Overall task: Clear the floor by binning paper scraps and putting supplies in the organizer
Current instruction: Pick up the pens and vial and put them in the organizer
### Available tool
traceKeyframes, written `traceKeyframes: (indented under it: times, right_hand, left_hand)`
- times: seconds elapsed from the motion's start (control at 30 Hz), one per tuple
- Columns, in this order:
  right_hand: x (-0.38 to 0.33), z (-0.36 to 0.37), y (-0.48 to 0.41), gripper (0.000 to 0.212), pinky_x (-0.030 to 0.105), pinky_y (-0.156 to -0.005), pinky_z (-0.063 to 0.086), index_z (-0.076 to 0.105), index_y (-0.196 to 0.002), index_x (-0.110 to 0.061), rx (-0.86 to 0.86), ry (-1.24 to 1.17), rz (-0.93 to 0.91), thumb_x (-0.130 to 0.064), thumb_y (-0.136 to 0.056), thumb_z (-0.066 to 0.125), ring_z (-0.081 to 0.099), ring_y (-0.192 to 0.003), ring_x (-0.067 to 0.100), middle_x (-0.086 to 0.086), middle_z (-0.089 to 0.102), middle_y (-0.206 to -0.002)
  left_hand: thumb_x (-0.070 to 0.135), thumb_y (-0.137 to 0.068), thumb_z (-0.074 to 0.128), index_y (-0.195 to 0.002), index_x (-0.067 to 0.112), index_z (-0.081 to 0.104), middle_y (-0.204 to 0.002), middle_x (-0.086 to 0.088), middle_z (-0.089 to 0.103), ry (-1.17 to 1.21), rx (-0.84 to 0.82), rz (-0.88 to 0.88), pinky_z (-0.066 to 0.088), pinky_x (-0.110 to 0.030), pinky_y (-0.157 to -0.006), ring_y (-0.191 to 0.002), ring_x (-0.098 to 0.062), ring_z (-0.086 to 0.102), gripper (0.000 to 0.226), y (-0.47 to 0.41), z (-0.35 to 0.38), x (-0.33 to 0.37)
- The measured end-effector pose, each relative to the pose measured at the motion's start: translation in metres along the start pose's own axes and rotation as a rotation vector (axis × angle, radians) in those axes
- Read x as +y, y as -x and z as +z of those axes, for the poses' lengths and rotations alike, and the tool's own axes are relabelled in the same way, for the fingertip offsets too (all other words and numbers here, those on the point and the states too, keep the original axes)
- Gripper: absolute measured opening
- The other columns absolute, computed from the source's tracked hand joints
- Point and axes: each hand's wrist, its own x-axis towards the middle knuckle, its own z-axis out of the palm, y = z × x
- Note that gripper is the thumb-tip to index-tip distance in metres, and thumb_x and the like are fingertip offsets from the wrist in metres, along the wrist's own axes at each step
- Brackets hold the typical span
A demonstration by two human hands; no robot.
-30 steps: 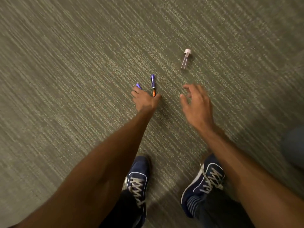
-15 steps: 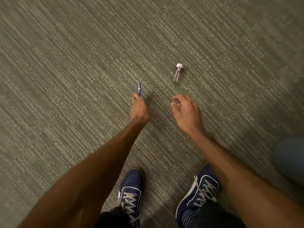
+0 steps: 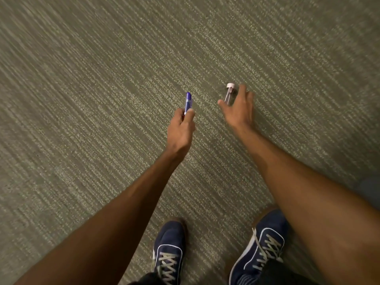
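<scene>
Open grey-green carpet floor (image 3: 102, 99) all around both grips. Left hand (image 3: 181, 128) clenched on purple plastic pen (image 3: 188, 102). Right hand (image 3: 239, 109) spread, released, around clear white-capped tube (image 3: 228, 93).

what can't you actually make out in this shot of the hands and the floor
- Lower end of the purple pen: hidden inside the left hand, head view.
- Small clear item with a white cap: too small and blurred to identify; the right hand covers its lower end, so contact is unclear.
- Bin, organizer, paper scraps: none in frame.
- Blue-grey shape: cut off by the right edge.
</scene>
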Motion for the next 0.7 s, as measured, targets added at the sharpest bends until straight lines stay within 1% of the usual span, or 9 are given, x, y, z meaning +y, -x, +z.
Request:
traceKeyframes:
  times: [0.03, 0.1, 0.27, 0.33, 0.37, 0.4, 0.53, 0.63, 0.7]
  right_hand:
    - [0.0, 0.005, -0.007, 0.084, 0.024, -0.076, 0.042, 0.027, -0.153, -0.016, -0.004, -0.001, 0.013, -0.035, -0.086, 0.075, 0.057, -0.114, 0.024, 0.016, 0.037, -0.15]
    - [-0.001, 0.013, -0.016, 0.082, 0.026, -0.076, 0.044, 0.03, -0.152, -0.017, -0.001, 0.019, 0.011, -0.036, -0.086, 0.075, 0.056, -0.11, 0.022, 0.015, 0.039, -0.146]
    - [-0.003, 0.015, -0.02, 0.046, 0.027, -0.075, 0.057, 0.054, -0.129, -0.014, 0.055, 0.003, 0.013, -0.014, -0.087, 0.073, 0.052, -0.095, 0.015, 0.011, 0.05, -0.128]
    - [-0.005, 0.005, -0.014, 0.04, 0.016, -0.061, 0.047, 0.058, -0.123, -0.017, 0.042, -0.077, 0.033, -0.013, -0.087, 0.074, 0.054, -0.092, 0.012, 0.005, 0.056, -0.121]
    - [-0.008, -0.002, -0.009, 0.039, 0.013, -0.057, 0.041, 0.058, -0.121, -0.019, 0.024, -0.13, 0.041, -0.013, -0.087, 0.074, 0.057, -0.09, 0.011, 0.001, 0.06, -0.115]
    - [-0.013, -0.011, -0.003, 0.039, 0.013, -0.056, 0.04, 0.058, -0.122, -0.021, 0.002, -0.186, 0.045, -0.015, -0.086, 0.074, 0.06, -0.087, 0.01, -0.003, 0.063, -0.11]
    - [-0.042, -0.061, 0.033, 0.056, 0.029, -0.066, 0.057, 0.049, -0.135, -0.025, -0.052, -0.286, 0.024, -0.019, -0.086, 0.076, 0.067, -0.082, 0.01, -0.01, 0.065, -0.103]
    - [-0.07, -0.107, 0.069, 0.05, 0.045, -0.075, 0.062, 0.053, -0.13, -0.027, -0.07, -0.373, -0.003, -0.024, -0.086, 0.076, 0.07, -0.084, 0.014, -0.012, 0.067, -0.105]
    - [-0.09, -0.141, 0.093, 0.047, 0.049, -0.075, 0.063, 0.055, -0.127, -0.029, -0.086, -0.47, -0.004, -0.025, -0.085, 0.076, 0.072, -0.086, 0.017, -0.008, 0.069, -0.108]
  left_hand:
    - [0.03, -0.105, 0.043, -0.098, 0.02, 0.054, -0.076, 0.003, 0.049, -0.022, 0.003, 0.018, 0.034, -0.013, -0.042, -0.058, -0.006, 0.04, 0.016, -0.001, -0.002, -0.003]
    - [0.031, -0.107, 0.039, -0.107, 0.009, 0.055, -0.08, -0.001, 0.051, -0.076, 0.003, 0.065, 0.035, -0.017, -0.046, -0.06, -0.008, 0.041, 0.027, -0.001, -0.005, -0.006]
    - [0.029, -0.108, 0.037, -0.117, 0.008, 0.054, -0.079, 0.0, 0.054, -0.081, -0.028, 0.082, 0.037, -0.026, -0.052, -0.06, -0.009, 0.044, 0.028, -0.002, -0.009, 0.003]
    - [0.025, -0.108, 0.038, -0.119, 0.007, 0.052, -0.077, 0.001, 0.056, -0.064, -0.06, 0.082, 0.042, -0.027, -0.051, -0.059, -0.01, 0.046, 0.026, 0.003, -0.009, 0.012]
    - [0.022, -0.108, 0.038, -0.12, 0.007, 0.051, -0.076, 0.001, 0.057, -0.053, -0.077, 0.086, 0.044, -0.027, -0.051, -0.057, -0.009, 0.048, 0.023, 0.008, -0.009, 0.018]
    - [0.019, -0.107, 0.039, -0.119, 0.007, 0.051, -0.075, 0.0, 0.058, -0.035, -0.092, 0.09, 0.047, -0.026, -0.051, -0.056, -0.008, 0.05, 0.021, 0.013, -0.009, 0.025]
    - [0.015, -0.107, 0.04, -0.117, 0.012, 0.048, -0.073, 0.003, 0.057, 0.04, -0.125, 0.083, 0.051, -0.022, -0.052, -0.054, -0.004, 0.054, 0.013, 0.041, -0.01, 0.068]
    - [0.017, -0.107, 0.039, -0.117, 0.012, 0.048, -0.074, 0.004, 0.055, 0.02, -0.134, 0.091, 0.047, -0.021, -0.049, -0.054, -0.003, 0.05, 0.015, 0.073, -0.011, 0.107]
    - [0.02, -0.107, 0.04, -0.117, 0.01, 0.05, -0.077, 0.003, 0.054, -0.019, -0.135, 0.095, 0.041, -0.021, -0.05, -0.057, -0.005, 0.046, 0.017, 0.097, -0.012, 0.134]
